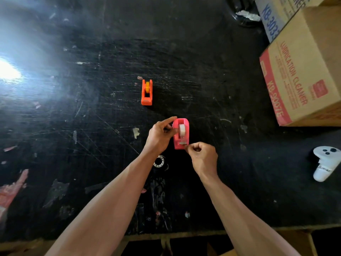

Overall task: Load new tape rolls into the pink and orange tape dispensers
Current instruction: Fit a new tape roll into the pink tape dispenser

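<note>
The pink tape dispenser stands on the black table with a whitish tape roll seated in it. My left hand grips the dispenser's left side. At the cutter end, the fingertips of my right hand are pinched together, seemingly on the tape's end, which is too thin to make out. Farther back stands the orange tape dispenser with a yellow-orange roll in it. A clear empty tape core lies just behind my left wrist.
Cardboard boxes fill the right back of the black table. A white hand controller lies at the right. Scraps of old tape stick to the surface. The table's front edge runs along the bottom. Glare brightens the left.
</note>
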A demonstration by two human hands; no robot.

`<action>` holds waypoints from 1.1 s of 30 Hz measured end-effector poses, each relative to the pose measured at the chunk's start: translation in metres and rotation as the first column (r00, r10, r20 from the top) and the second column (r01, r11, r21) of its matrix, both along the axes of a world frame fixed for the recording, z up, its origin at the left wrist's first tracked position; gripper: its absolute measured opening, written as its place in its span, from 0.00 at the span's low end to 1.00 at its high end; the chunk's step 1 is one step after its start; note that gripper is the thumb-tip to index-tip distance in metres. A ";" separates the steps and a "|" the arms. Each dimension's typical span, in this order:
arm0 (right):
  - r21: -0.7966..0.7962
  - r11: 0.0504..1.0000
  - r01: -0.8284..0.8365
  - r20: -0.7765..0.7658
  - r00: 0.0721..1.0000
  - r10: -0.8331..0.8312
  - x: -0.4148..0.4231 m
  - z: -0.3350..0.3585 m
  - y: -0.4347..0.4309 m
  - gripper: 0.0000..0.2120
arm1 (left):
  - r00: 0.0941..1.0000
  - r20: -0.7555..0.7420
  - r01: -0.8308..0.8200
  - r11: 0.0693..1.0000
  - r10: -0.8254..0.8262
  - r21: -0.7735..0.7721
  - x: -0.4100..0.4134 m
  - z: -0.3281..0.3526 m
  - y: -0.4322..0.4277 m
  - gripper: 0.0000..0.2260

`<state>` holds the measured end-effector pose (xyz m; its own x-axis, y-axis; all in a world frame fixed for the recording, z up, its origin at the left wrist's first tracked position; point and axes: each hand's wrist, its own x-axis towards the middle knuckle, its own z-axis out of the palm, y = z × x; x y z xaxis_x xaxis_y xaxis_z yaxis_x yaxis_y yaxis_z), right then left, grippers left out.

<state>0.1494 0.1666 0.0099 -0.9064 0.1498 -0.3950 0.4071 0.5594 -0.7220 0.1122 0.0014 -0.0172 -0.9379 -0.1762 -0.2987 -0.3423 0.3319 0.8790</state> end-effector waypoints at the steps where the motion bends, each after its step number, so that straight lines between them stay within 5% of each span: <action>1: 0.001 1.000 -0.002 -0.003 1.000 0.002 0.000 0.001 0.000 0.06 | 1.000 0.002 0.001 1.000 -0.001 -0.005 0.000 0.000 0.000 0.22; 11: -0.040 0.998 0.042 -0.071 0.997 -0.045 -0.001 0.008 0.007 0.06 | 0.999 -0.035 -0.040 0.999 0.040 -0.014 0.006 0.003 0.003 0.21; 15: -0.017 1.000 0.011 -0.121 0.993 -0.013 -0.011 0.007 0.009 0.13 | 0.996 -0.035 -0.079 0.997 0.080 0.020 0.007 0.002 0.004 0.21; 33: -0.047 0.995 -0.084 -0.054 0.995 0.081 -0.056 -0.009 -0.002 0.18 | 0.995 0.059 -0.092 0.985 0.084 0.149 0.015 -0.008 0.001 0.21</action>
<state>0.0936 0.1642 0.0010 -0.9344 0.0555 -0.3519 0.3223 0.5530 -0.7684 0.1275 0.0021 -0.0251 -0.9032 -0.2066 -0.3762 -0.4109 0.1632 0.8969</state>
